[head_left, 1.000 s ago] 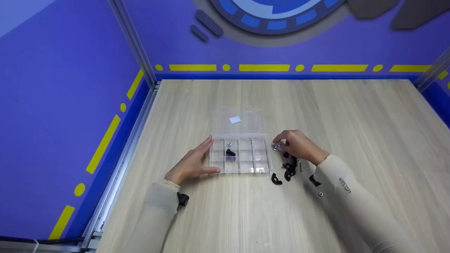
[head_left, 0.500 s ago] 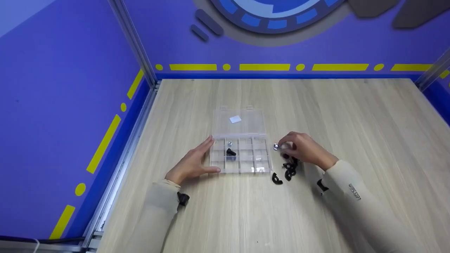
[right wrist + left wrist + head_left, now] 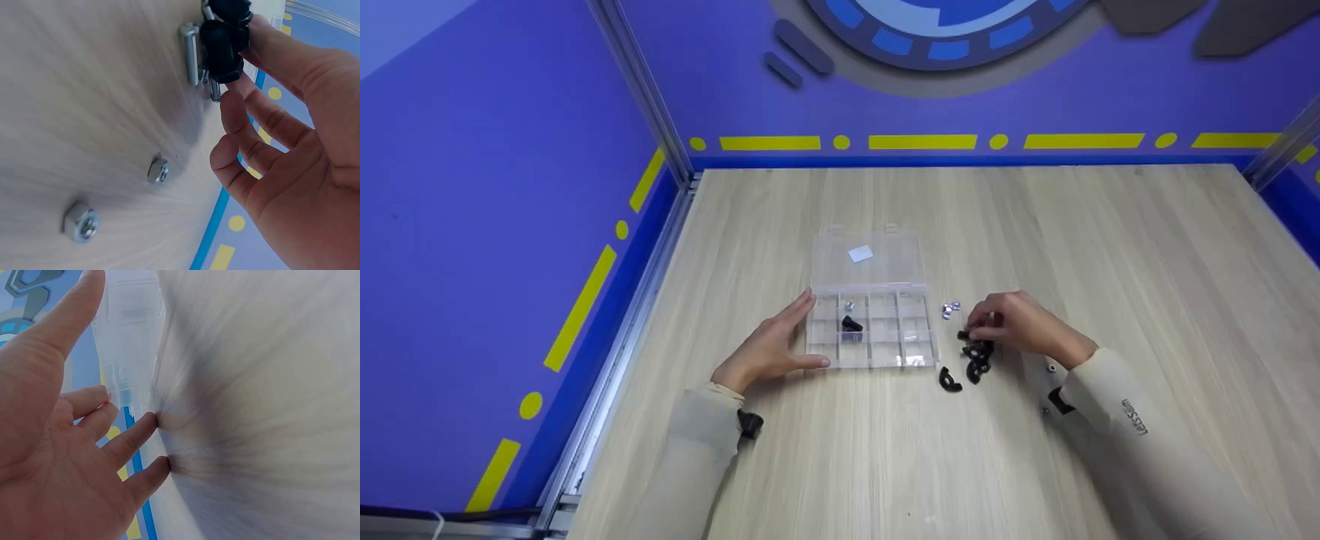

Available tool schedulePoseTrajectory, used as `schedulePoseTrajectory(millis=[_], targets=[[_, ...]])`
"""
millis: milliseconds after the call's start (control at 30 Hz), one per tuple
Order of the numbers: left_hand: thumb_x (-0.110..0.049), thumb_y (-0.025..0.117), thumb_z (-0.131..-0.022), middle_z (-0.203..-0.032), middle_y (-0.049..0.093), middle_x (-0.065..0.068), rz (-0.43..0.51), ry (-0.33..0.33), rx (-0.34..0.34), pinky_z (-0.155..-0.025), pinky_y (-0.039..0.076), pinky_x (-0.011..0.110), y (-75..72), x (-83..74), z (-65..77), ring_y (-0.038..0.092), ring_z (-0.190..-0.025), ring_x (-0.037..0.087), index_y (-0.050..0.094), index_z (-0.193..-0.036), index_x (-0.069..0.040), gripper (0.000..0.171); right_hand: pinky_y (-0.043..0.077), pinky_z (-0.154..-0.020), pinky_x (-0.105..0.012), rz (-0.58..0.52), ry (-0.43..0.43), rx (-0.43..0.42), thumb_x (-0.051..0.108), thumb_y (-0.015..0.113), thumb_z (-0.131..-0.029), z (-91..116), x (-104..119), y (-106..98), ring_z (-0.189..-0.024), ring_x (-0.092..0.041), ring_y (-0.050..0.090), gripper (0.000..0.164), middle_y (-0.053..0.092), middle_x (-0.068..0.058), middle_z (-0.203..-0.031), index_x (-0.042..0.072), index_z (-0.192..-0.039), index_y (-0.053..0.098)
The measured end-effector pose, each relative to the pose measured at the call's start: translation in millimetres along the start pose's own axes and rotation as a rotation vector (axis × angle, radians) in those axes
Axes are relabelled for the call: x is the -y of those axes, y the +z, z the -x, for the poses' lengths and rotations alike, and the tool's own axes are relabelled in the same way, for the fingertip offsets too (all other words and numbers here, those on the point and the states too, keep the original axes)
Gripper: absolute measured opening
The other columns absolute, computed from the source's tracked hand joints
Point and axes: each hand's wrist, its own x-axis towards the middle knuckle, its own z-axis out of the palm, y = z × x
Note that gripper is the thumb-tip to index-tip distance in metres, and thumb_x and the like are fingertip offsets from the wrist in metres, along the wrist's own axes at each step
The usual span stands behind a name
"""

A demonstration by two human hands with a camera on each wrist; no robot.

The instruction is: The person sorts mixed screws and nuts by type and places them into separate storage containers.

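Observation:
My left hand (image 3: 769, 349) steadies the left side of a clear compartment box (image 3: 885, 365), fingers along its edge and thumb at the front corner. In the left wrist view its fingers (image 3: 132, 441) are spread and extended beside the box. One compartment holds a black bolt (image 3: 852, 325); the one behind it has a small silver part (image 3: 850, 306). Right of the box, my right hand (image 3: 1020, 322) pinches a black bolt (image 3: 222, 50) between thumb and fingers at a pile of black parts (image 3: 979, 360). Silver screws (image 3: 192, 53) lie beside it.
The box's clear lid (image 3: 840, 266) lies folded back, bearing a white label (image 3: 860, 253). Shiny silver pieces (image 3: 951, 310) lie just right of the box. Loose nuts (image 3: 81, 222) lie near my right forearm. A curved black piece (image 3: 949, 380) rests nearest the box's front corner.
My right hand has left the shiny silver pieces on the table beside the box and moved right and nearer, onto the black parts. The left hand stays at the box.

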Motion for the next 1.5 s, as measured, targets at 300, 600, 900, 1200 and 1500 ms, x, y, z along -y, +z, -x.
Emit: schedulePoseTrajectory(millis=[300,600,900,1200,1500], targets=[[-0.043,0.088,-0.081,-0.171,0.016,0.002,0.008,0.000,-0.007,-0.126,0.020,0.042,0.0,-0.7,0.1,0.020,-0.156,0.025,0.025,-0.164,-0.010,0.109,0.057,-0.077,-0.040,0.026,0.025,0.063,0.011,0.082,-0.088,4.6,3.6,-0.8,-0.089,-0.019,0.066,0.011,0.073,-0.001,-0.096,0.009,-0.099,0.081],[-0.044,0.088,-0.080,-0.171,0.014,0.002,0.013,-0.009,-0.004,-0.127,0.019,0.039,0.3,-0.7,0.2,0.018,-0.156,0.023,0.023,-0.164,-0.011,0.111,0.056,-0.077,-0.037,0.034,0.031,0.067,0.010,0.081,-0.089,5.1,3.0,-0.3,-0.089,-0.016,0.066,0.011,0.072,0.000,-0.096,0.009,-0.101,0.081],[-0.044,0.088,-0.081,-0.171,0.016,0.003,0.014,0.014,-0.010,-0.126,0.021,0.042,-0.1,0.4,0.6,0.020,-0.155,0.024,0.026,-0.163,-0.009,0.109,0.054,-0.064,-0.027,0.002,0.036,0.011,0.005,0.078,-0.090,1.6,10.1,-6.3,-0.078,-0.016,0.064,0.008,0.070,0.001,-0.090,0.009,-0.096,0.073],[-0.043,0.088,-0.081,-0.171,0.017,0.003,0.018,0.010,-0.009,-0.126,0.020,0.041,0.2,-0.9,0.3,0.020,-0.155,0.025,0.026,-0.163,-0.010,0.109,0.056,-0.064,-0.030,-0.043,0.039,0.033,0.004,0.072,-0.096,-8.4,21.1,-13.5,-0.077,-0.017,0.069,0.008,0.074,-0.006,-0.086,0.005,-0.103,0.069],[-0.046,0.087,-0.081,-0.171,0.014,-0.001,0.010,-0.017,0.001,-0.127,0.019,0.038,0.6,-0.4,-0.6,0.018,-0.156,0.021,0.023,-0.164,-0.013,0.110,0.054,-0.061,-0.029,0.027,-0.045,-0.030,0.008,0.072,-0.097,-26.8,42.7,-13.7,-0.073,-0.012,0.064,0.008,0.070,0.002,-0.084,0.006,-0.104,0.071]])
